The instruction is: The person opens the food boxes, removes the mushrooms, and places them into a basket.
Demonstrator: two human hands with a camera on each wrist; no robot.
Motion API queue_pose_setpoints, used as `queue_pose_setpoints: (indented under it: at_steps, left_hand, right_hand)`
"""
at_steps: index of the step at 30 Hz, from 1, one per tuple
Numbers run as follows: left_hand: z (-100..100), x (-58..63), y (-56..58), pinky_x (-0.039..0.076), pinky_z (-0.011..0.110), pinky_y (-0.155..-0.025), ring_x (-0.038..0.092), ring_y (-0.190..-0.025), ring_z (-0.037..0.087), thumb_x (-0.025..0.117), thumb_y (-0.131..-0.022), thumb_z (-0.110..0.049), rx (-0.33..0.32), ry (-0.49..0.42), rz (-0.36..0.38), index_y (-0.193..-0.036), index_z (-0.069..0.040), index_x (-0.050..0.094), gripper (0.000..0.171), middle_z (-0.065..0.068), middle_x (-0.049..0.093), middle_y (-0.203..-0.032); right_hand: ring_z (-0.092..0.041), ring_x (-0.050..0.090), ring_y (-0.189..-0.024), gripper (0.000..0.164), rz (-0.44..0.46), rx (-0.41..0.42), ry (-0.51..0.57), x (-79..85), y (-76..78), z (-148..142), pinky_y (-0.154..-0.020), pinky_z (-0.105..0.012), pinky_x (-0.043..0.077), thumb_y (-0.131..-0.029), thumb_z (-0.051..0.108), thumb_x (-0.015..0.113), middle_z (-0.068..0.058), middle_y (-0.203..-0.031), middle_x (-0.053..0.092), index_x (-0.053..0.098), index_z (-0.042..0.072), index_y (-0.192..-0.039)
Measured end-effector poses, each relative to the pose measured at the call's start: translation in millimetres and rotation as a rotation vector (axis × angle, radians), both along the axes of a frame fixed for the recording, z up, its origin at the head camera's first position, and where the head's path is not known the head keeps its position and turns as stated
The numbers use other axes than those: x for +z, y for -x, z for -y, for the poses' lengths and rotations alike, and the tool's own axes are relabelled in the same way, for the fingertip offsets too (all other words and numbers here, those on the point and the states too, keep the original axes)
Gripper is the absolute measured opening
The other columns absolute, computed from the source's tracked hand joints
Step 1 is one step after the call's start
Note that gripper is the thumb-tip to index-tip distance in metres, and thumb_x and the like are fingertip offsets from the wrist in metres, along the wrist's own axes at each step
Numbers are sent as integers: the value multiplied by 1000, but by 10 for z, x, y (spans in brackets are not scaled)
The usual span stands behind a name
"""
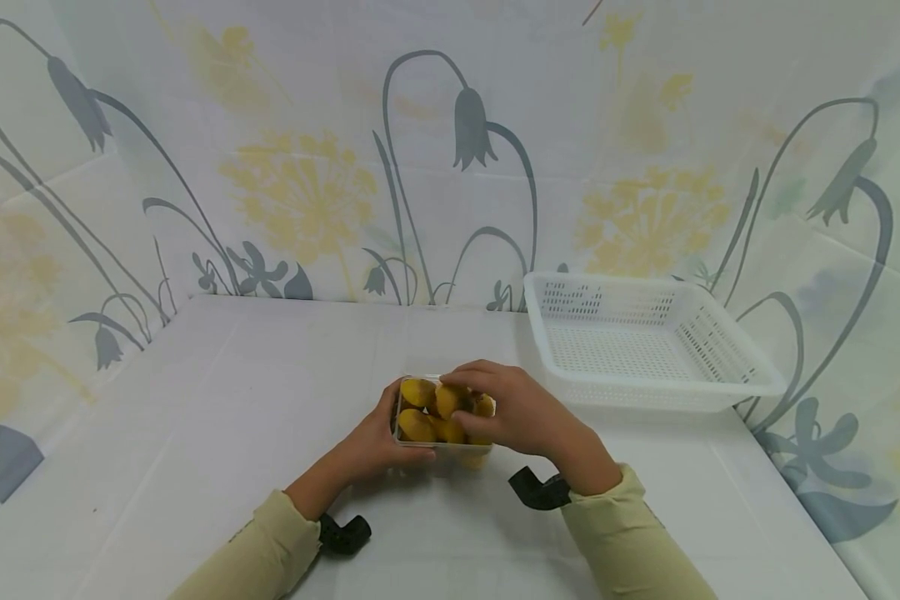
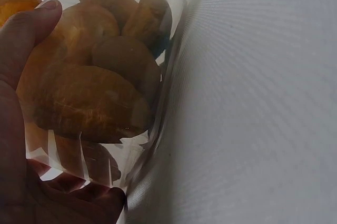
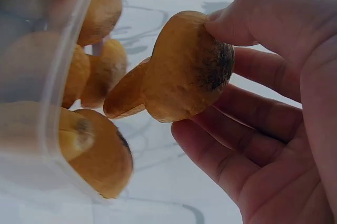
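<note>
A clear plastic box [image 2: 176,50] full of yellow-brown mushroom-like pieces [image 1: 417,426] is tilted on the table. My left hand [image 1: 378,442] grips it at its left end, with the thumb over one side and the fingers round the other. At the box's mouth, my right hand [image 1: 513,408] pinches one rounded yellow mushroom-like piece [image 3: 181,71] between thumb and fingers. A dark patch marks the side of this piece near the fingers, and a stalk-like part points toward the box. More pieces show through the box wall in the left wrist view.
A white slotted plastic basket [image 1: 656,387] stands at the back right of the white-covered table [image 1: 195,433]. Behind the table hangs a flower-printed cloth [image 1: 450,208]. Both wrists carry black mounts [image 1: 345,535] just below the sleeve cuffs.
</note>
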State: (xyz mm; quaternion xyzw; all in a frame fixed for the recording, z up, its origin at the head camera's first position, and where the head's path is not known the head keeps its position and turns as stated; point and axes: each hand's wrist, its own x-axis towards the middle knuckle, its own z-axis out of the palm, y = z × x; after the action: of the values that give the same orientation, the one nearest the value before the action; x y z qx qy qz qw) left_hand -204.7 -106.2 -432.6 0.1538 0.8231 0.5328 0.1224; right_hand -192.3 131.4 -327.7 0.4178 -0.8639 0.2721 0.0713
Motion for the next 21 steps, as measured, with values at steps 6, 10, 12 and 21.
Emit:
queue_pose_setpoints:
  at_steps: [6, 10, 12, 21]
  left_hand:
    - [-4, 7, 1, 29, 52, -116, 34, -142, 26, 86, -70, -41, 6, 6, 9, -155, -22, 7, 118, 4, 28, -157]
    - [-2, 17, 0, 28, 52, -116, 34, -142, 26, 86, -70, -40, 10, 11, 12, -156, -22, 7, 118, 5, 28, -157]
    - [-1, 18, -1, 28, 52, -116, 34, -142, 26, 87, -69, -40, 11, 12, 14, -156, -22, 7, 119, 5, 29, -157]
    - [-11, 22, -3, 28, 52, -117, 35, -141, 26, 87, -69, -40, 12, 13, 1, -156, -21, 8, 120, 4, 29, -156]
  right_hand:
    - [-11, 63, -98, 37, -46, -2, 24, 37, 6, -62, -84, -27, 55, -87, 14, 71, -1, -120, 65, 63, 9, -124]
    - [-10, 62, -99, 37, -59, -8, 35, 58, 24, -117, -85, -26, 55, -88, 14, 70, 1, -119, 65, 63, 9, -124]
    - [-11, 63, -100, 37, -57, -13, 46, 75, 31, -149, -86, -27, 55, -88, 12, 69, 0, -120, 65, 62, 8, -124]
    - [-13, 63, -102, 39, -103, -73, 89, 147, 72, -308, -85, -26, 56, -87, 9, 70, -2, -122, 66, 62, 9, -125]
